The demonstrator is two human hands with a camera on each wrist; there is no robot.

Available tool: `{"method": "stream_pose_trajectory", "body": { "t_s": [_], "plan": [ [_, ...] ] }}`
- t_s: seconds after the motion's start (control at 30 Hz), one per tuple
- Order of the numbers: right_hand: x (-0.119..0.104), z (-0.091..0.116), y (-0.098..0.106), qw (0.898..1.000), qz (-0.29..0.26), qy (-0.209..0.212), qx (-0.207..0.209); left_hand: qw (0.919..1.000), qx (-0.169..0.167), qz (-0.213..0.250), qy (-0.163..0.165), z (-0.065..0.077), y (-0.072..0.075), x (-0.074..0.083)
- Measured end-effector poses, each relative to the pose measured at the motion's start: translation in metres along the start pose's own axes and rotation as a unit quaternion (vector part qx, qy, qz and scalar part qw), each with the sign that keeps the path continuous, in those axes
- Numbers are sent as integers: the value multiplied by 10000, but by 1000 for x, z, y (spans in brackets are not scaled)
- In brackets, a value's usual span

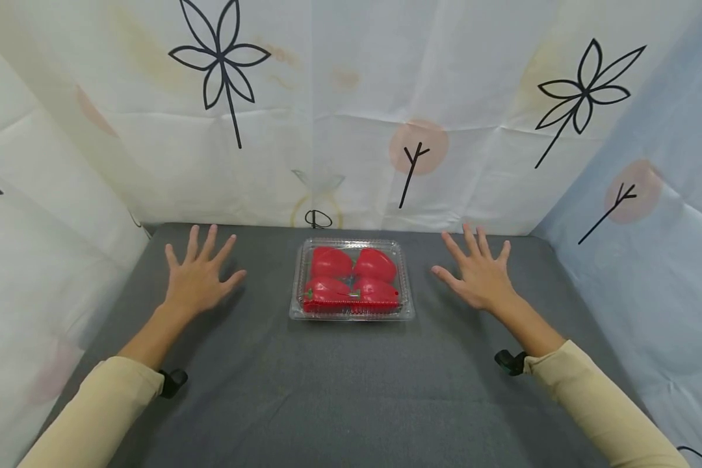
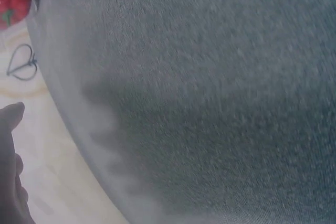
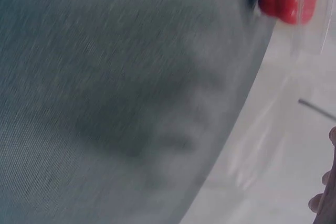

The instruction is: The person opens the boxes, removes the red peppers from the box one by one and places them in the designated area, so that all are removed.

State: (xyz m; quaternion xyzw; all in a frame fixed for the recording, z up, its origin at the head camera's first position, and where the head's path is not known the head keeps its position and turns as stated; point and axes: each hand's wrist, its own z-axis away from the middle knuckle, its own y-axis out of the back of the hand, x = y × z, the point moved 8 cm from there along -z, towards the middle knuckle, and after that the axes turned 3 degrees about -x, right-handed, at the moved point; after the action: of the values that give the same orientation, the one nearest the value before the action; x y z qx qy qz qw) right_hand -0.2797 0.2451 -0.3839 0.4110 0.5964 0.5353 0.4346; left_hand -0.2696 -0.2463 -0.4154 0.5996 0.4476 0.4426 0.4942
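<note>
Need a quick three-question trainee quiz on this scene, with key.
1. How many red peppers show in the clear container?
2. True or false: the left hand is touching the container.
3. The right hand is: A) balled in a fist, B) spread with fingers apart, C) pinching a pepper.

Key:
1. Four.
2. False; grey table surface shows between them.
3. B.

- Clear plastic container (image 1: 352, 316): flat, toward six o'clock from the head view's centre.
- Four red peppers (image 1: 330, 262): inside, at two, four, eight, ten o'clock.
</note>
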Motion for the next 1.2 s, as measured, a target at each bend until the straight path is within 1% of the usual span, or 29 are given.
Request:
{"method": "stream_pose_trajectory", "body": {
  "t_s": [0.23,0.47,0.7,0.83,0.93,1.03,1.2],
  "plan": [
    [-37,0,0,9984,0,555,67,9988,130,120,-459,5,-5,23],
    [-68,-1,5,9949,111,991,137,9968,179,158,-769,9,-4,41],
    [-96,1,0,9886,156,1489,129,9908,74,450,-1277,17,-8,62],
    [-109,4,-5,9833,110,1814,23,9869,30,528,-1527,22,-12,75],
    [-119,8,-9,9775,75,2104,-121,9849,-9,639,-1610,25,-14,83],
    [-129,11,-13,9711,49,2375,-212,9826,-142,866,-1639,27,-17,89],
    [-143,15,-17,9592,2,2820,-220,9794,-394,1228,-1556,28,-21,92]
  ]
}}
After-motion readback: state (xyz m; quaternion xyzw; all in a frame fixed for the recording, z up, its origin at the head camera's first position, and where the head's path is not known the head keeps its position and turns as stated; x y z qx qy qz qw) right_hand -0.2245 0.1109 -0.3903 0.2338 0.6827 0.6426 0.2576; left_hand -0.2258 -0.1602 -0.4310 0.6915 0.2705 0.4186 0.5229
